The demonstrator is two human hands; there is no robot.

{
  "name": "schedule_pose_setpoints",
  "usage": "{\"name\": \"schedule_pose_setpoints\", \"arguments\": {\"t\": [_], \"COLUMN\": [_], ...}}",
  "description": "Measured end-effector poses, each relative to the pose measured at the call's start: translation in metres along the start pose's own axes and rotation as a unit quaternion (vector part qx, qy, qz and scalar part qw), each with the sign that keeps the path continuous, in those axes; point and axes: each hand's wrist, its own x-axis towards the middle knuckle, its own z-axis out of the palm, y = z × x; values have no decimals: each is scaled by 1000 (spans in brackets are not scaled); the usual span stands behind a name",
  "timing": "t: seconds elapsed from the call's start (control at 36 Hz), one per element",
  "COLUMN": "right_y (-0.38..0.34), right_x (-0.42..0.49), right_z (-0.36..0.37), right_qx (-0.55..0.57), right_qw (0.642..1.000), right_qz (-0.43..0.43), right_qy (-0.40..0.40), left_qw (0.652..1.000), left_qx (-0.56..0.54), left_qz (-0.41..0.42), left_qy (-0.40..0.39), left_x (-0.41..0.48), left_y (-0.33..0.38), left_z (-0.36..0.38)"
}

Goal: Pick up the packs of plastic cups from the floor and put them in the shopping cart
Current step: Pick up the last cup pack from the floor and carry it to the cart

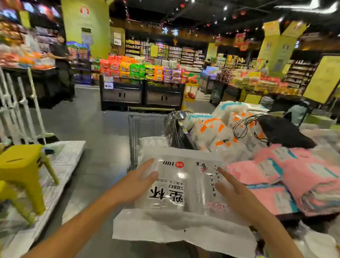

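Both flat, left hand (139, 180) and right hand (234, 192) press pack (182, 184).

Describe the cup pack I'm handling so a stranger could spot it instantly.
Find the wire shopping cart mid-aisle. Over its near end, between the left hand and right hand, lies a clear pack of cups. Unlike the pink packs beside it, it bears bold black characters.

The pack of cups (182, 184) was glossy clear plastic; cart (135, 138) bare wire metal; stools (22, 162) smooth yellow plastic.
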Motion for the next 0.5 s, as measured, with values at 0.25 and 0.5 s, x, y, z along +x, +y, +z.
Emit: {"name": "schedule_pose_setpoints", "arguments": {"t": [0.25,0.5], "right_y": [5,1], "right_x": [127,264], "right_z": [-11,17], "right_qx": [-14,-31], "right_qw": [997,994], "right_qz": [-44,-57], "right_qy": [-62,-89], "left_qw": [996,993], "left_qx": [-21,-28], "left_qz": [-49,-75], "left_qy": [67,87], "left_x": [82,185], "left_y": [8,-19], "left_z": [2,-24]}}
